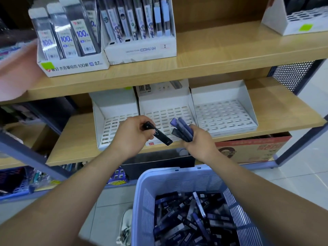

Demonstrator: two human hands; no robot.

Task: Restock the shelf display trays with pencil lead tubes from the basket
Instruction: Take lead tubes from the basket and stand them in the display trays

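My left hand (132, 134) grips one black pencil lead tube (160, 135), held slanting in front of the middle white display tray (170, 112). My right hand (197, 141) holds a bundle of several dark blue and purple lead tubes (182, 129) just right of it. Three slotted white trays sit side by side on the lower wooden shelf: the left tray (113, 118), the middle one and the right tray (223, 112), with no tubes showing in them. Below, a light blue plastic basket (177, 180) holds a heap of several lead tubes (193, 219).
The upper shelf carries a 0.7 lead refill box (71, 50), a CONAN box (140, 32) and a white tray (301, 16) at far right. A cardboard box (252, 148) sits under the lower shelf. A shoe (126, 226) stands left of the basket.
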